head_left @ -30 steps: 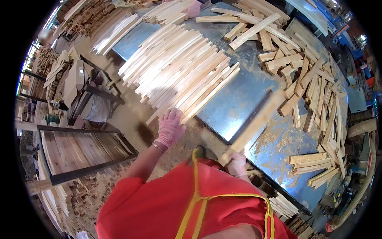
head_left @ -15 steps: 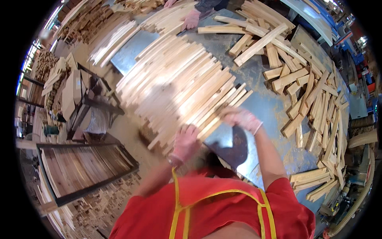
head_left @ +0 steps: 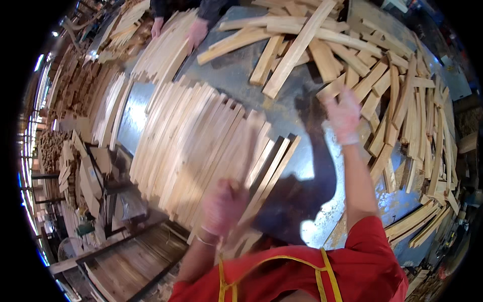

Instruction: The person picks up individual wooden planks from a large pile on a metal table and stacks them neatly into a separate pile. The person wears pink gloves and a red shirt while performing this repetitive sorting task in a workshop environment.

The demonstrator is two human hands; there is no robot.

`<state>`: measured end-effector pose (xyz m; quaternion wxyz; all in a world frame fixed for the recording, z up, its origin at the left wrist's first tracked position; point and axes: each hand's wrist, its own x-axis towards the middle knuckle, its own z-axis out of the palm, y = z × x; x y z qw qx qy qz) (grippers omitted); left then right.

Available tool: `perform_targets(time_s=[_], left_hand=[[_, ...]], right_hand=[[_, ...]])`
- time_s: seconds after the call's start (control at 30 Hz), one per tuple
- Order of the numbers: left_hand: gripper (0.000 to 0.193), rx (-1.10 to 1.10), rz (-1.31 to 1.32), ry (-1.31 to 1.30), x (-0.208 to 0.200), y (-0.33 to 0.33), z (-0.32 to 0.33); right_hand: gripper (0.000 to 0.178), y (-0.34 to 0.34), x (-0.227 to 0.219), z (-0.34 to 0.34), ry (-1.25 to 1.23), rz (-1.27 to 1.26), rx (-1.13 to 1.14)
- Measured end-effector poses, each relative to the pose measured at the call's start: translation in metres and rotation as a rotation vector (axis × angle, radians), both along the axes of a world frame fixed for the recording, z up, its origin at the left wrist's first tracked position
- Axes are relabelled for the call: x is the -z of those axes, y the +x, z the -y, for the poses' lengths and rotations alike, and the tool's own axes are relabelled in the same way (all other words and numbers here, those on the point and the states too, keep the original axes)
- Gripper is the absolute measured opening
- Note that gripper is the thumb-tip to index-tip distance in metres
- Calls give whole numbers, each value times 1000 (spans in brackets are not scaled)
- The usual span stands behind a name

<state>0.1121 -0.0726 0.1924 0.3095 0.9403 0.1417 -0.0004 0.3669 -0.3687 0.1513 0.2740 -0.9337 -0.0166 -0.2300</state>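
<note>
Partly inside left grip, wooden strip, jutting forward

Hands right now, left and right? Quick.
Left hand: closed, holding a wood strip, blurred.
Right hand: fingers at the end of a wood piece by the pile; blurred, can't tell if gripping.

Lower left: a dark-framed panel of brown boards, with a round white fan near its left side. Above these, a small green object, possibly a motor, though blur makes this uncertain; flat tan panels stand tilted nearby. Left background: heaped short offcuts and, farther back, stacked brown timber. Top: a co-worker's dark sleeve.
</note>
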Motion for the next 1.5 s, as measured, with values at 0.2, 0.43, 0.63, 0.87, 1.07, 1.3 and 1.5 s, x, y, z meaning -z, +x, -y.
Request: perform_targets(time_s=[0.2, 0.43, 0.63, 0.87, 1.07, 1.3, 1.5], left_hand=[[44, -44, -275, 77, -34, 85, -103], [65, -20, 79, 418, 12, 1, -147], [58, -27, 111, 416, 57, -140, -176], [71, -453, 71, 294, 88, -262, -233], [71, -390, 211, 202, 87, -275, -220], [43, 265, 328, 156, 63, -201, -102], [48, 375, -1, 348, 64, -131, -32]], right_hand=[[76, 33, 52, 75, -284, -341, 293], [62, -121, 60, 157, 188, -376, 50], [52, -337, 62, 36, 1565, -572, 169], [74, -418, 84, -113, 920, -911, 31], [82, -321, 52, -107, 247, -985, -505], [80, -122, 10, -87, -282, -595, -172], [76, -104, 4, -75, 216, -702, -326]])
